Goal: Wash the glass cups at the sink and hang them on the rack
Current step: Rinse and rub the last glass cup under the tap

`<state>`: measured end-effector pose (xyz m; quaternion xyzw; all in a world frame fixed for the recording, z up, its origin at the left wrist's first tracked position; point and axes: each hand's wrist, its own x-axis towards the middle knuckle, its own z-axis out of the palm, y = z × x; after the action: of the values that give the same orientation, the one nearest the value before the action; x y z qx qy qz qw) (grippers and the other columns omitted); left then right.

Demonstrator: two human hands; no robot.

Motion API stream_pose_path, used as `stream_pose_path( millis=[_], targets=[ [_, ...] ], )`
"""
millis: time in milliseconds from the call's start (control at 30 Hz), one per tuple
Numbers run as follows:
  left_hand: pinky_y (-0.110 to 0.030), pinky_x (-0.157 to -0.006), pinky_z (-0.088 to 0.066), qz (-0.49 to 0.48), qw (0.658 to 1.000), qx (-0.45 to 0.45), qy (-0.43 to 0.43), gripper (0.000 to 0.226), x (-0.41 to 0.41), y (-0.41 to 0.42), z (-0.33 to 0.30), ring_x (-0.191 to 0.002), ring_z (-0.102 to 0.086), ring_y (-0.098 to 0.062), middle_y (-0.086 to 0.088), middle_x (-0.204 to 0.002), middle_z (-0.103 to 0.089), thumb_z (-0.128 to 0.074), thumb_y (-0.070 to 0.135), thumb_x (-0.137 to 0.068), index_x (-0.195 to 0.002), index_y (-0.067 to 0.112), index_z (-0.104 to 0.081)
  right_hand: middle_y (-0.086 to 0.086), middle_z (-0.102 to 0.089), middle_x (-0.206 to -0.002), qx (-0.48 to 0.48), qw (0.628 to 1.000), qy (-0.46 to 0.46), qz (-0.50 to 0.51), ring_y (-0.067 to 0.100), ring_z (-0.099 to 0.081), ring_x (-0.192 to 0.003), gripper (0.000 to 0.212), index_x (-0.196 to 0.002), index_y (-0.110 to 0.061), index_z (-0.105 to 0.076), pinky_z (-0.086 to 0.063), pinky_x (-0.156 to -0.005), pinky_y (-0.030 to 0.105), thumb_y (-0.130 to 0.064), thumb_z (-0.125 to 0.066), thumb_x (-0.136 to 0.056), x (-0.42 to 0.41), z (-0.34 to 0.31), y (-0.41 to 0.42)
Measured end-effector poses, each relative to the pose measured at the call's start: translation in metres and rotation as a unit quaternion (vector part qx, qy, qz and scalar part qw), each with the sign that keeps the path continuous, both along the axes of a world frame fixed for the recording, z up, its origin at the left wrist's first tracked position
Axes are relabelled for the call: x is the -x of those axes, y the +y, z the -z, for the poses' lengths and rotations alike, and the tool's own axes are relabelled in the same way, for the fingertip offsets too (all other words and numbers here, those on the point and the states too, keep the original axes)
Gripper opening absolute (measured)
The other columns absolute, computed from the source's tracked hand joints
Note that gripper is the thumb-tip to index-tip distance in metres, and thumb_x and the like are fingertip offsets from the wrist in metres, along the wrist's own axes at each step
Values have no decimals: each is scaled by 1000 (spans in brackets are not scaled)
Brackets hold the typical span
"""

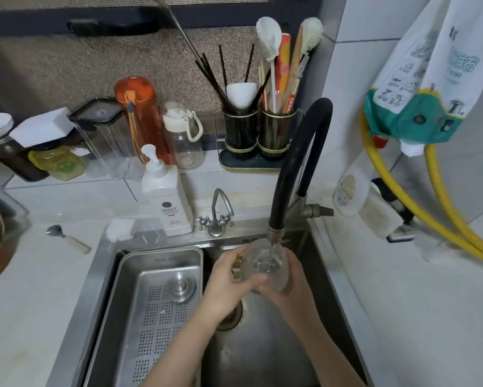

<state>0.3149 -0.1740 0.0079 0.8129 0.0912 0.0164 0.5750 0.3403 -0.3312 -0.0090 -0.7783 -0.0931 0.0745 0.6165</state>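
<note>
Glass cup (pixel 265 268): clear, held over the sink basin directly beneath the spout of the black faucet hose (pixel 296 163); water runs into its mouth.
Left hand (pixel 229 283): fingers curled round the left side of the glass cup, thumb across its near wall; a small green-and-yellow item, too blurred to identify, sits between the fingers and the glass.
Right hand (pixel 290 283): wrapped round the right side and underside of the glass cup, gripping it.
Sink (pixel 265 356): stainless steel; the drain lies below the hands, partly hidden by the left wrist.
Perforated steel tray (pixel 156 300): set in the left part of the sink, with a round metal stopper (pixel 182 285) resting in it.
Small chrome tap (pixel 218 212): on the rim behind the sink, left of the black hose.
Soap pump bottle (pixel 166 194): white, on the counter (pixel 39 303) at the sink's back-left corner.
Utensil holders (pixel 258 132): two dark cylinders at the back, holding chopsticks and brushes.
Spoon (pixel 67 238): lying on the counter left of the sink.
Yellow hose (pixel 444 202): hanging along the right wall.
</note>
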Motion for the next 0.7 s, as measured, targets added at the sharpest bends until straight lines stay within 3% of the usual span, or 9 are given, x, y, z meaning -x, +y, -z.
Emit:
stream_pose_path(
  millis=[67,167,200,300,333,467,533,633,700],
  targets=[
    [-17,-97,-42,-4,1000,1,-10,67,-3,-8,-6,-112,-51,-1,12,-120,-52,-83,34,-67,-127,33,-52,-3,-64,-115,-8,1000,4,9,16,-63,-108,63,-126,-22,-52,-54,-90,43,-24,-83,-71,-6,-2,-6],
    [-5,-87,-37,1,1000,-17,-18,65,8,-12,-7,-106,-51,8,16,-114,-56,-83,37,-65,-123,37,-54,8,-63,-118,-16,1000,15,5,29,-62,-109,68,-128,-16,-51,-51,-89,56,-32,-84,-70,1,4,-11],
    [-3,-87,-37,-8,1000,-19,-20,66,13,-8,-6,-105,-51,9,16,-113,-56,-82,40,-64,-124,37,-54,6,-62,-120,-16,1000,24,1,26,-61,-111,70,-130,-15,-50,-52,-92,51,-27,-84,-70,5,5,-9],
    [1,-85,-38,-48,999,8,-10,66,14,6,-9,-107,-53,6,16,-114,-56,-77,46,-58,-119,41,-53,-15,-63,-119,-9,999,13,-36,0,-59,-112,62,-130,-24,-51,-49,-89,14,-16,-79,-75,6,-2,5],
    [2,-83,-38,-54,998,14,-9,65,10,7,-10,-107,-53,6,17,-113,-55,-78,45,-59,-119,39,-52,-17,-64,-118,-11,999,11,-48,-2,-59,-110,59,-129,-27,-51,-48,-87,12,-17,-78,-77,2,-4,6],
    [1,-81,-39,-18,1000,18,8,55,1,-9,-7,-103,-54,7,14,-111,-57,-82,32,-68,-114,42,-54,-12,-65,-115,-21,999,23,-15,4,-62,-108,54,-127,-25,-52,-52,-88,18,-15,-75,-79,-1,-2,-9],
    [-2,-84,-39,-18,1000,18,14,54,9,-11,-2,-101,-55,10,13,-110,-60,-81,34,-67,-113,44,-56,-9,-64,-119,-25,999,39,-11,10,-62,-112,59,-129,-24,-51,-54,-88,25,-18,-78,-77,9,5,-14],
    [-6,-88,-41,-48,998,26,31,66,11,-4,5,-104,-55,7,13,-111,-60,-78,42,-64,-125,30,-57,-13,-60,-126,-24,997,64,-45,6,-57,-117,64,-134,-32,-46,-50,-95,31,-36,-76,-77,14,-1,-8],
    [-12,-90,-42,-52,998,27,39,69,5,-6,3,-104,-57,-1,10,-109,-59,-76,48,-61,-124,30,-57,-13,-63,-121,-20,997,68,-43,6,-60,-113,55,-130,-31,-50,-50,-95,32,-31,-73,-81,9,-3,-9]
  ],
)
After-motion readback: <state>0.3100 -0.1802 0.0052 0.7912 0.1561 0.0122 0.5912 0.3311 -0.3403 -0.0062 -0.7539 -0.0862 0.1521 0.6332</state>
